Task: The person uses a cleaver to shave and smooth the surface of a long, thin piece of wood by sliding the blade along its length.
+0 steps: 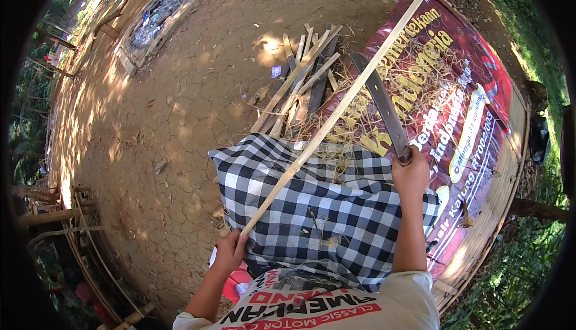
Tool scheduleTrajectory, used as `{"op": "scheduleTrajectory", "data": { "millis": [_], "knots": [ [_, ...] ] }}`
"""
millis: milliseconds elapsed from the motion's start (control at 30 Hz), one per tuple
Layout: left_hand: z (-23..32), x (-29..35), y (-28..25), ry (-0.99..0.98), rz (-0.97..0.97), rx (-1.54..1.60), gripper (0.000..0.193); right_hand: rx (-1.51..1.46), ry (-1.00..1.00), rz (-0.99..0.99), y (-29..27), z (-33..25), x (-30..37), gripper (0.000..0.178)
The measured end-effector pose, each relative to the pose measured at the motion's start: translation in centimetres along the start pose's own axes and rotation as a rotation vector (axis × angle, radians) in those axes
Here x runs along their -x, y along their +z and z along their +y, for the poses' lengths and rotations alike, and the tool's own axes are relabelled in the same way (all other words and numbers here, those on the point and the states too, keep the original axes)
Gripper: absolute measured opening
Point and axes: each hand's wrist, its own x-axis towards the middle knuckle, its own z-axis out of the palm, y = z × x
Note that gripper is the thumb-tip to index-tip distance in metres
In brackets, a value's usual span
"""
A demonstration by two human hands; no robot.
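Note:
My left hand [231, 251] is closed round the near end of a long, pale bamboo strip [324, 131], which slants up and away to the far right. In my right hand [410, 174] is the handle of a machete [387, 107], its dark blade pointing away and crossing beneath or against the strip; whether they touch I cannot tell. A black-and-white checked cloth [318, 204] covers my lap under the strip. Thin curled shavings [420, 81] lie scattered beyond the blade.
A dark red printed banner [474, 120] spreads over a bamboo platform [504, 168] on the right. Several split bamboo pieces [300, 84] are piled on the cracked earth ahead. A framed ash pit [159, 18] sits at the far left, and a bamboo railing [57, 215] stands on the left.

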Motion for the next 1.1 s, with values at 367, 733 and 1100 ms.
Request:
{"op": "scheduleTrajectory", "data": {
  "millis": [367, 733, 1100],
  "knots": [
    [-2.4, 0.1, -0.7, -0.348, -0.338, 0.738, 0.038, -0.512, 0.184, -0.192, -1.6, 0.2, -3.3, 0.025],
    [-1.4, -2.0, -1.6, -0.452, -0.527, 0.658, 0.056, -0.304, -0.557, -0.276, -0.2, -5.7, 5.0, 0.025],
    [-3.1, -3.3, -1.1, -0.511, -0.619, 0.751, 0.056, -0.124, -0.895, -0.342, 6.9, -6.9, 5.3, 0.030]
  ]
}}
